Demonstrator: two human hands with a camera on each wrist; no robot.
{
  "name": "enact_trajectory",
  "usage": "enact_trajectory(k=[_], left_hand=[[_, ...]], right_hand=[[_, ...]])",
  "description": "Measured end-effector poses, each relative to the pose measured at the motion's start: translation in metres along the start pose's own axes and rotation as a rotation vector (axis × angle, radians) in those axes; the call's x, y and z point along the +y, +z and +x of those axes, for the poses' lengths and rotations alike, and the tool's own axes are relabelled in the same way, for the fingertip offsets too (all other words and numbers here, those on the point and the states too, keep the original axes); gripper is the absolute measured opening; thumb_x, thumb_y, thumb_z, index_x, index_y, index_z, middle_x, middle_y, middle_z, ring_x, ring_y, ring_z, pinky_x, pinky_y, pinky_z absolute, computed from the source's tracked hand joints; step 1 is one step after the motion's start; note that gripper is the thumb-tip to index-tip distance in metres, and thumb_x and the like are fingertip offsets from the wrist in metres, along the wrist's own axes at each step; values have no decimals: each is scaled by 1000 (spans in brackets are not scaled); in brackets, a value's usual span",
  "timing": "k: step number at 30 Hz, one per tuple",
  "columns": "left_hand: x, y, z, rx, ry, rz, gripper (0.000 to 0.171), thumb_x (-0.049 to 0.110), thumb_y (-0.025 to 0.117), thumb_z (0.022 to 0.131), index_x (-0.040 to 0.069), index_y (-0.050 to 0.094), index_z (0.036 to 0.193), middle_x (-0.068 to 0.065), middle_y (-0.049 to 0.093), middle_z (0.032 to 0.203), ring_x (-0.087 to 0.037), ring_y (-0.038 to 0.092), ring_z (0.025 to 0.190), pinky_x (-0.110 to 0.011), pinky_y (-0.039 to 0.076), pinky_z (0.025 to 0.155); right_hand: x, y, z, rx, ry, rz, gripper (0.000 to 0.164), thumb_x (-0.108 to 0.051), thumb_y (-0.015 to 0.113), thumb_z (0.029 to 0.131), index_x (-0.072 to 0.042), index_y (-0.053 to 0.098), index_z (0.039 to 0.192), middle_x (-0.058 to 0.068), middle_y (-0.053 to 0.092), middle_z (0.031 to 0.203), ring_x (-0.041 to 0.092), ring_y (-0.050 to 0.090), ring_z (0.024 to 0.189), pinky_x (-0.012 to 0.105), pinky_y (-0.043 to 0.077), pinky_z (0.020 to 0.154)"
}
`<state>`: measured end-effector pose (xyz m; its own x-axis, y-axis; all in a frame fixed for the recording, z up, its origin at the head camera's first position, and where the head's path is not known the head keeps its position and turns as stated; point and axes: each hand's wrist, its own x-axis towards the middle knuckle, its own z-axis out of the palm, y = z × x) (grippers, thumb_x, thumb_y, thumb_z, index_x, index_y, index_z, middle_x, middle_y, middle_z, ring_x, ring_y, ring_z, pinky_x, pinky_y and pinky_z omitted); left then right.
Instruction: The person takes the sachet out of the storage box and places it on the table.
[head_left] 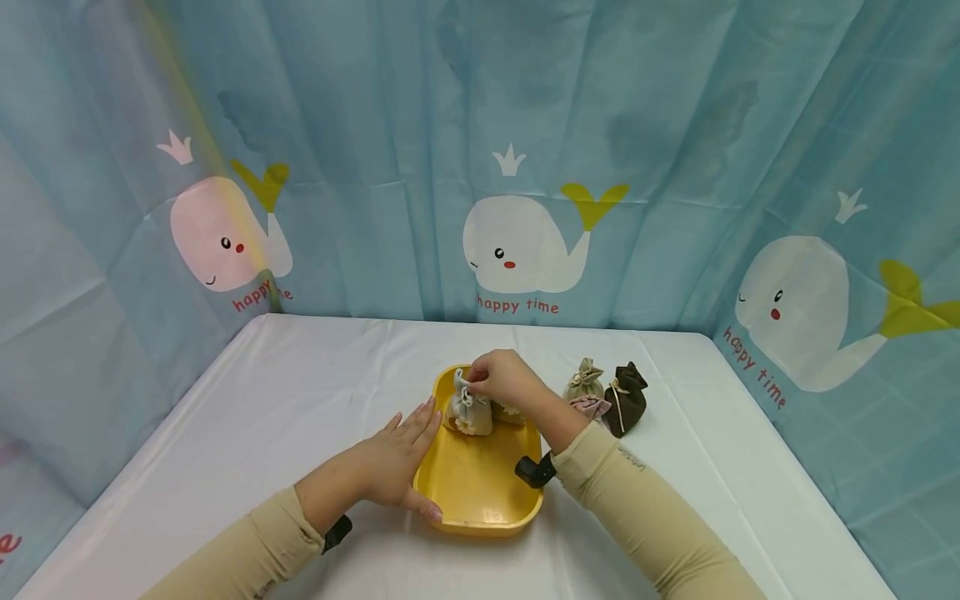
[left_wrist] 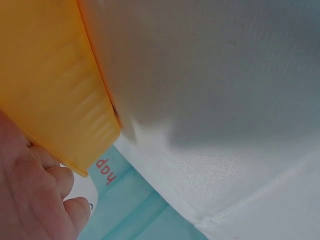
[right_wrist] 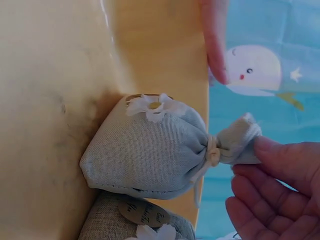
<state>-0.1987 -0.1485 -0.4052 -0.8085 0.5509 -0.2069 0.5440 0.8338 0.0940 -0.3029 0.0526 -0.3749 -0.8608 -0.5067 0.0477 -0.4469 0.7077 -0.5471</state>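
Note:
A pale grey-blue drawstring pouch (right_wrist: 145, 150) with a white flower and a cream cord stands at the far end of the yellow tray (head_left: 480, 487). My right hand (head_left: 510, 385) pinches its gathered top between thumb and index finger. Beside it in the tray sits a coarse brownish pouch (right_wrist: 112, 220) with a flower and an oval tag, partly hidden by the right hand in the head view. Along the tray's left side lies my left hand (head_left: 390, 462), fingers extended against the rim and thumb near the front corner.
Right of the tray, a greenish-beige pouch (head_left: 585, 382), a pink pouch (head_left: 591, 406) and a dark brown pouch (head_left: 627, 400) are grouped on the white tablecloth (head_left: 315, 375). A blue whale-print curtain (head_left: 420, 242) hangs behind and on both sides of the table.

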Motion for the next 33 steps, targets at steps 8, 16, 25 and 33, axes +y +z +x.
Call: enact_trajectory(k=[8, 16, 25, 33], left_hand=[[1, 0, -1, -1, 0, 0, 129, 86, 45, 56, 2, 7, 146, -16, -5, 152, -27, 1, 139, -51, 12, 109], [1, 0, 0, 4, 3, 2, 130, 87, 45, 56, 2, 6, 146, -16, -6, 152, -27, 2, 139, -51, 12, 108], [0, 0, 0, 6, -1, 1, 131, 87, 45, 55, 3, 4, 146, -16, -6, 152, -27, 2, 139, -51, 12, 109], [0, 1, 0, 19, 10, 5, 130, 87, 44, 55, 2, 7, 146, -16, -5, 152, -28, 2, 139, -51, 12, 108]], right_hand=[[-3, 2, 1, 48, -49, -136, 11, -15, 63, 86, -13, 66, 76, -4, 61, 72, 11, 52, 64, 23, 45, 60], [-6, -1, -2, 71, -29, -139, 12, -14, 59, 89, -11, 63, 79, -2, 57, 72, 14, 51, 65, 24, 45, 60], [-5, -17, -13, 137, -24, -46, 12, -14, 60, 88, -14, 62, 76, -3, 56, 70, 14, 50, 64, 26, 44, 58], [-5, -39, -25, 164, -2, -16, 11, -15, 60, 88, -14, 64, 78, -3, 57, 70, 15, 50, 65, 26, 44, 58]])
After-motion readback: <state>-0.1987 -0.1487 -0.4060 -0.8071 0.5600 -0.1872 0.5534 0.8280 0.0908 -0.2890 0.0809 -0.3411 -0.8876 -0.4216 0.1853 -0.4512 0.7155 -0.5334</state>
